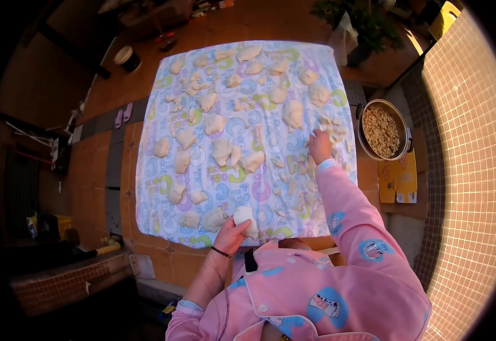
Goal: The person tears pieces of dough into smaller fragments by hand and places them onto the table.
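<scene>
My left hand is closed on a smooth white dough-like lump at the table's near edge, thumb on top. Stretched out over the right part of the cloth, my right hand has its thumb and fingers a little apart. Small torn white pieces lie just beyond its fingertips, and more flakes are scattered on its near side. Larger pale lumps are spread in loose rows across the patterned cloth. Another big lump sits beside my left hand.
Right of the table stands a round pot full of small tan pieces, near flattened cardboard. A potted plant and a white bag are at the back right. A bucket and pink slippers are on the tiled floor.
</scene>
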A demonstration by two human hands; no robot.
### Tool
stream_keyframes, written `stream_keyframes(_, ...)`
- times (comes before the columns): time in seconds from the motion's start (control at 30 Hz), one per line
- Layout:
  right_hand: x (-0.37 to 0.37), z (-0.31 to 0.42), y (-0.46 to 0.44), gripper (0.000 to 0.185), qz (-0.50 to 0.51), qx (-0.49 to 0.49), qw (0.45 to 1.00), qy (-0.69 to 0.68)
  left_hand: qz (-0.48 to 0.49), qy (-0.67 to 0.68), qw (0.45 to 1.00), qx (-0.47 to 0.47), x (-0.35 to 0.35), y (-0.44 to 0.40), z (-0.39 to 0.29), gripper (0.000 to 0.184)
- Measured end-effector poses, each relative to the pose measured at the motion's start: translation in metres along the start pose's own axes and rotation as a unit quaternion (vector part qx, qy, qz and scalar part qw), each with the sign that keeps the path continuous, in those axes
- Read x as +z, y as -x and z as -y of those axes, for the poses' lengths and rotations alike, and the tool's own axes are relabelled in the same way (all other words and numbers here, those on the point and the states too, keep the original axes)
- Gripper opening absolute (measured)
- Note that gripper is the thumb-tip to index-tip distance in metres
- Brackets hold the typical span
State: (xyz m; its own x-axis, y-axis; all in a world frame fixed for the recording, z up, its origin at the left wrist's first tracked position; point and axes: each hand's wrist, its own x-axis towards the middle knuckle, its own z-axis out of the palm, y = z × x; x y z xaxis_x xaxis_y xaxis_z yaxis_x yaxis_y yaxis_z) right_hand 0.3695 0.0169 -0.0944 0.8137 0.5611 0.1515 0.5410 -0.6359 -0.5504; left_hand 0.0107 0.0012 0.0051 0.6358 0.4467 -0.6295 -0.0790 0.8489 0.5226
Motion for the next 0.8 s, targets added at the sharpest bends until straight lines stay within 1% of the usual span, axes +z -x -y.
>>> stream_keyframes(0.07, -0.006, 0.002, 0.002, 0.018, -0.098, -0.041, 0.992, -0.071, -0.006, 0.006, 1.000, -0.004, 0.002, -0.001, -0.001, 0.033)
stream_keyframes(0.1, -0.013, 0.005, 0.008, 0.018, -0.101, -0.041, 0.992, -0.069, -0.003, 0.006, 1.000, -0.004, 0.002, -0.002, 0.000, 0.033)
stream_keyframes(0.13, -0.024, 0.011, 0.019, 0.019, -0.003, -0.024, 0.989, -0.148, 0.004, 0.000, 1.000, 0.004, 0.002, -0.004, 0.001, 0.034)
stream_keyframes(0.17, -0.034, 0.018, 0.033, 0.020, 0.095, -0.008, 0.970, -0.224, 0.011, -0.006, 1.000, 0.013, 0.002, -0.006, 0.001, 0.036)
stream_keyframes(0.2, -0.047, 0.030, 0.052, 0.023, 0.204, 0.009, 0.939, -0.278, 0.013, -0.006, 1.000, 0.013, 0.006, -0.008, -0.001, 0.036)
stream_keyframes(0.23, -0.063, 0.047, 0.076, 0.026, 0.309, 0.027, 0.892, -0.328, 0.010, -0.025, 0.999, 0.024, 0.013, -0.008, -0.003, 0.038)
stream_keyframes(0.27, -0.086, 0.071, 0.097, 0.028, 0.403, 0.068, 0.836, -0.366, 0.007, -0.044, 0.998, 0.034, 0.018, -0.009, -0.003, 0.039)
stream_keyframes(0.3, -0.091, 0.078, 0.116, 0.027, 0.489, 0.087, 0.776, -0.389, 0.010, -0.045, 0.998, 0.033, 0.018, -0.011, -0.002, 0.039)
stream_keyframes(0.33, -0.095, 0.085, 0.131, 0.027, 0.533, 0.089, 0.736, -0.408, 0.009, -0.074, 0.996, 0.043, 0.018, -0.014, 0.000, 0.038)
stream_keyframes(0.37, -0.100, 0.094, 0.143, 0.026, 0.542, 0.094, 0.711, -0.438, 0.007, -0.103, 0.993, 0.053, 0.019, -0.017, 0.001, 0.036)
stream_keyframes(0.5, -0.089, 0.089, 0.159, 0.024, 0.521, 0.104, 0.714, -0.456, -0.011, -0.132, 0.990, 0.040, 0.026, -0.020, 0.000, 0.035)
stream_keyframes(0.57, -0.092, 0.087, 0.158, 0.023, 0.511, 0.109, 0.716, -0.463, 0.006, -0.122, 0.992, 0.035, 0.027, -0.021, -0.001, 0.034)
stream_keyframes(0.63, -0.097, 0.088, 0.157, 0.020, 0.516, 0.133, 0.697, -0.480, 0.020, -0.111, 0.993, 0.029, 0.029, -0.020, -0.001, 0.034)
stream_keyframes(0.77, -0.101, 0.085, 0.155, 0.018, 0.529, 0.159, 0.680, -0.483, 0.059, -0.074, 0.995, 0.020, 0.026, -0.022, 0.001, 0.033)
stream_keyframes(0.8, -0.099, 0.082, 0.156, 0.017, 0.532, 0.175, 0.661, -0.499, 0.059, -0.074, 0.995, 0.019, 0.025, -0.022, 0.001, 0.033)
